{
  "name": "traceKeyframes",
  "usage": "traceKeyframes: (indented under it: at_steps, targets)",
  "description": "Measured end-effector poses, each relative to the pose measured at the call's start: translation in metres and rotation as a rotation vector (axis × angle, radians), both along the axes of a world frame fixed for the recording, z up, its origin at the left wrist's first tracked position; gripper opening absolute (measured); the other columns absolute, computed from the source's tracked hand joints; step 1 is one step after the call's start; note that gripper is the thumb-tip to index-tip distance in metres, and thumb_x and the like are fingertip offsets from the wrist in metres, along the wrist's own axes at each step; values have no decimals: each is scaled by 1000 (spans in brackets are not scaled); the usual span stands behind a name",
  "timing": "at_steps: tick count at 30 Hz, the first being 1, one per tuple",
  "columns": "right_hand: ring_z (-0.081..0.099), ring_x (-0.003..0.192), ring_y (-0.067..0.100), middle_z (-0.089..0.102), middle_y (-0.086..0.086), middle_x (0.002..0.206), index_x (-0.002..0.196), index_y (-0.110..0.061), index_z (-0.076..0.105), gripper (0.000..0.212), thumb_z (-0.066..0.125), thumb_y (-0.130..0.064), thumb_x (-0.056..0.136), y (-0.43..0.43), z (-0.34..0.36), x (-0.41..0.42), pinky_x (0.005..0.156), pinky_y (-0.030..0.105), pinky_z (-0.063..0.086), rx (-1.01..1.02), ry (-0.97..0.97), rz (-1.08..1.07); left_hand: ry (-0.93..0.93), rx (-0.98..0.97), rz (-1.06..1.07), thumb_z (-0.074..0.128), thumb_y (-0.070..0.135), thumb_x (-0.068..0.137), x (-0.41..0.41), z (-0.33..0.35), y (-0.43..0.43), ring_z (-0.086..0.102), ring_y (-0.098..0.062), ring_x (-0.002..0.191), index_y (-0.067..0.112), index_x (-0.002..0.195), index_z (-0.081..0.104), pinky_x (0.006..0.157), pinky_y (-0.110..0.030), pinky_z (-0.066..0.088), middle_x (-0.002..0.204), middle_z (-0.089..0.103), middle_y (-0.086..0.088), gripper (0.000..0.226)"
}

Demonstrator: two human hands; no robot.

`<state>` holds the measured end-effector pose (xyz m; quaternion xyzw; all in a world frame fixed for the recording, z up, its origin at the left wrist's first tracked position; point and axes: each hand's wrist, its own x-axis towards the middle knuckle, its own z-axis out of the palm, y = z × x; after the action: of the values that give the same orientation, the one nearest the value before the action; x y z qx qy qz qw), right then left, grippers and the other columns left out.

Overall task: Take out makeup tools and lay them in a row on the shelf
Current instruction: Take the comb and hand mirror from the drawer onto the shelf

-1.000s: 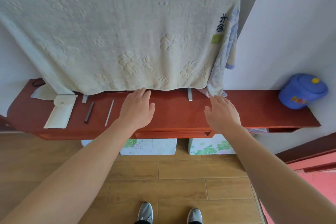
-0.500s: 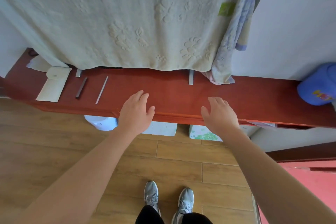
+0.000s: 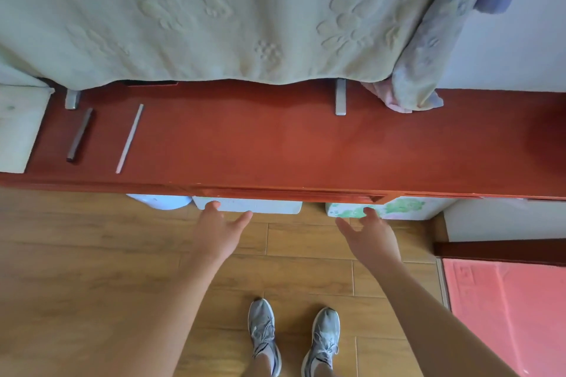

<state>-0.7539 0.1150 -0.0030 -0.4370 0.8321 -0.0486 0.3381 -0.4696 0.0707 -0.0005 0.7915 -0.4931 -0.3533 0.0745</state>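
Note:
A red-brown wooden shelf (image 3: 291,144) runs across the view. At its left lie a cream pouch (image 3: 18,128), a dark stick-shaped tool (image 3: 79,135) and a thin pale pencil-like tool (image 3: 129,138), side by side. My left hand (image 3: 219,231) and my right hand (image 3: 369,234) hover below the shelf's front edge, fingers spread and holding nothing. The fingertips of both hands reach toward the drawer front (image 3: 288,193) under the shelf.
A large cream towel (image 3: 214,15) hangs over the shelf's back, with a patterned cloth (image 3: 428,70) at its right. Two metal brackets (image 3: 340,96) stand on the shelf. Boxes (image 3: 389,208) and a pale tub (image 3: 159,201) sit beneath. Wooden floor, my shoes and a pink mat (image 3: 505,309) lie below.
Both hands have dropped from the shelf top to below its front edge. The view has tilted down and moved closer to the shelf.

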Motion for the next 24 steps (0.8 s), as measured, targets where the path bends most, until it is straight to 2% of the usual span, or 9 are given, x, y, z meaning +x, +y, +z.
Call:
traceKeyframes:
  at_steps: [3, 5, 8, 11, 14, 16, 19, 21, 24]
  targets:
    - [55, 119, 29, 60, 8, 130, 140, -3, 36, 83, 62, -58, 84, -7, -27, -6, 87, 34, 44, -24, -104, -206, 134, 21, 171, 73, 56, 80, 8, -31, -14, 59, -28, 120, 2, 153, 24, 90, -36, 48, 139, 57, -12, 103]
    - [54, 120, 28, 58, 7, 133, 140, -2, 33, 85, 67, -55, 82, -12, -41, -11, 89, 35, 44, -63, -152, -320, 211, 12, 269, 78, 52, 79, 10, -45, -22, 58, -24, 112, 3, 154, 17, 85, -35, 45, 140, 55, -9, 109]
    - [57, 118, 22, 56, 3, 134, 144, -7, 28, 90, 73, -50, 80, -20, -54, -18, 83, 30, 43, -125, -237, -433, 322, -33, 383, 81, 43, 79, 8, -62, -30, 52, -15, 105, 4, 155, 12, 84, -33, 39, 139, 56, -4, 109]
    - [59, 110, 13, 59, -2, 127, 144, -10, 30, 85, 77, -39, 80, -25, -63, -19, 74, 22, 42, -194, -384, -573, 480, -81, 489, 83, 32, 80, 4, -74, -35, 60, -13, 106, 11, 155, 14, 90, -32, 43, 131, 55, 2, 104]
    - [61, 94, 1, 63, -3, 119, 144, -14, 27, 79, 77, -25, 83, -32, -67, -17, 66, 11, 41, -268, -565, -698, 699, -151, 583, 91, 31, 68, 0, -85, -39, 62, -1, 109, 24, 149, 25, 105, -35, 47, 125, 60, 4, 105]
    - [64, 94, 4, 67, -1, 112, 141, -15, 28, 77, 77, -19, 82, -34, -73, -16, 73, 17, 45, -320, -631, -743, 798, -193, 615, 93, 36, 55, -2, -90, -41, 62, -4, 116, 28, 147, 27, 105, -36, 48, 127, 62, 0, 114]
    - [65, 99, 13, 73, -6, 94, 144, -13, 22, 84, 78, -17, 81, -34, -82, -15, 93, 32, 46, -362, -667, -774, 913, -240, 645, 92, 31, 53, -3, -97, -41, 58, -14, 126, 33, 146, 28, 96, -34, 54, 135, 61, -5, 113]
    - [65, 101, 13, 73, -9, 90, 148, -13, 16, 90, 78, -17, 82, -33, -83, -15, 99, 34, 44, -383, -685, -788, 960, -260, 660, 92, 28, 53, -3, -101, -40, 52, -18, 132, 33, 143, 32, 93, -34, 56, 140, 57, -7, 109]
    - [65, 103, 11, 73, -13, 86, 148, -15, 19, 89, 78, -20, 82, -30, -84, -15, 100, 33, 43, -405, -712, -803, 993, -278, 658, 91, 26, 52, -3, -104, -38, 51, -20, 134, 35, 145, 31, 93, -35, 56, 142, 54, -9, 111]
